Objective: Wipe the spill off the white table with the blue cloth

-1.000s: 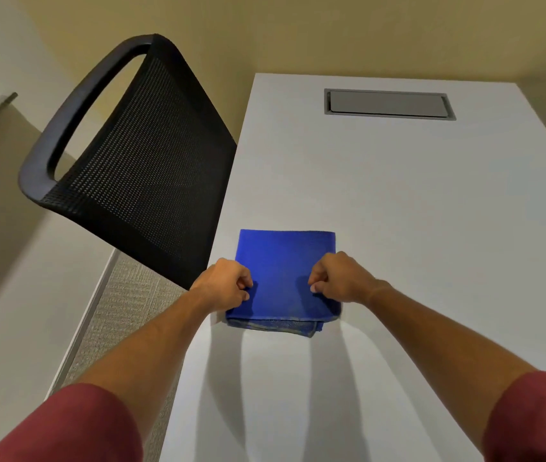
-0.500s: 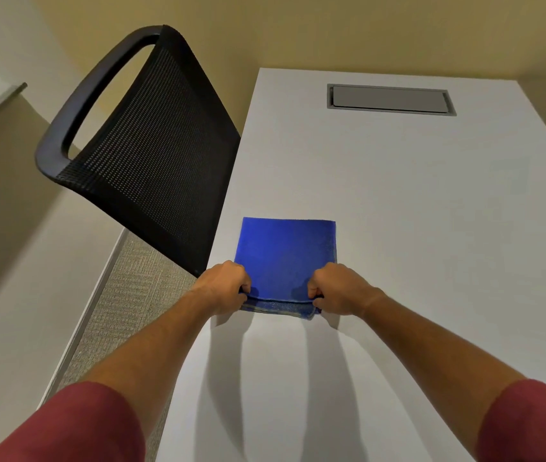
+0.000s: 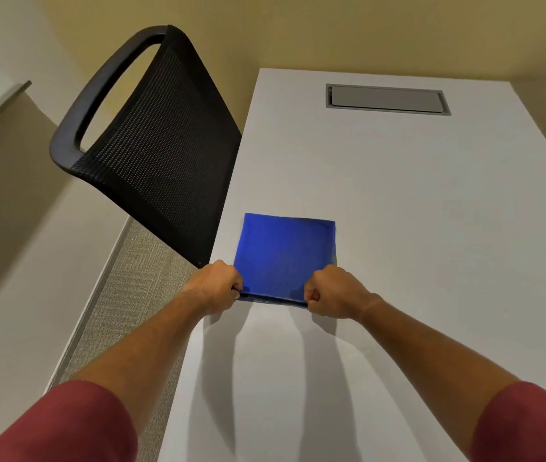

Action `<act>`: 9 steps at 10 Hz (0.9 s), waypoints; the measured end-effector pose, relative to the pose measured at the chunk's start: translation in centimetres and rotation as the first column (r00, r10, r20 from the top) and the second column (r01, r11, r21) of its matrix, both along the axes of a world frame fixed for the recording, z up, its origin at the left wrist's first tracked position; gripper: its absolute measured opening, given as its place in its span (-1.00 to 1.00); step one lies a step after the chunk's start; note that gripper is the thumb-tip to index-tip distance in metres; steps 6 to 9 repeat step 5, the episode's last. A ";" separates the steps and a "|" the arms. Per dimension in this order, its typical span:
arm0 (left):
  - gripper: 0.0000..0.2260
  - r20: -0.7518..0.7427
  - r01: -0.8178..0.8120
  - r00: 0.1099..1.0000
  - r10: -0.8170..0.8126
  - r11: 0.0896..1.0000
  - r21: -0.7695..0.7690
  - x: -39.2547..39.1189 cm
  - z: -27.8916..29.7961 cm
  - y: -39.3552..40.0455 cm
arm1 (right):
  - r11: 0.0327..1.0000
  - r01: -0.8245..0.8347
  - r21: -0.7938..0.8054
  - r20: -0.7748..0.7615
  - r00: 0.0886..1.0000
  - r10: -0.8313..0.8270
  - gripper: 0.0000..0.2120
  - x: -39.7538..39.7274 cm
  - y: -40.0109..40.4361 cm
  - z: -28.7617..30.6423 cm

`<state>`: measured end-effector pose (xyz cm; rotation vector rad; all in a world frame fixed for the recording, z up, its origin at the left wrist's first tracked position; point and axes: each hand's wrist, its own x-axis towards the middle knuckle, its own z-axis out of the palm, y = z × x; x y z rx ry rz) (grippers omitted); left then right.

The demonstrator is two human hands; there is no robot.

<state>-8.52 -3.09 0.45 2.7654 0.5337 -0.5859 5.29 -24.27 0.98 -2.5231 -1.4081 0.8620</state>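
Both grips closed tight on the blue cloth (image 3: 285, 255). Left hand (image 3: 216, 286) pinches the near-left corner, right hand (image 3: 333, 291) the near-right corner, fingers curled into fists, knuckles up. Both hands sit at the cloth's near edge, cloth between them and stretching away from the person.

Versus 0.5 s ago: hands sit further apart, right at the corners. The lower layer that stuck out untidily along the near edge now shows only as a thin strip under the top layer. Versus 1.0 s ago: hands were on top of the cloth, further in from the near edge.

Cloth is folded to a rough square, lying flat on the white desk (image 3: 415, 201), near the desk's left edge. Far edge lies on the surface; right edge shows a thin second layer.

Black mesh chair (image 3: 151, 155) stands just left of the desk, close to the cloth's far-left corner. Grey cable hatch (image 3: 386, 99) sits flush at the far end of the desk, well apart from the cloth. No visible wet patch that I can tell.
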 end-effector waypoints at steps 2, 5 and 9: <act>-0.85 0.020 0.092 0.995 -0.095 0.991 0.097 -1.0 -0.7 -0.7 | 1.000 0.017 -0.022 0.078 0.997 -0.015 -0.80 -0.5 -0.4 -1.6; -0.36 0.068 0.121 0.988 -0.138 0.970 0.209 -2.2 0.8 -2.6 | 0.986 0.064 0.155 0.271 0.957 -0.105 -0.63 -2.0 -1.9 -0.8; -0.36 0.068 0.121 0.988 -0.138 0.970 0.209 -2.2 0.8 -2.6 | 0.986 0.064 0.155 0.271 0.957 -0.105 -0.63 -2.0 -1.9 -0.8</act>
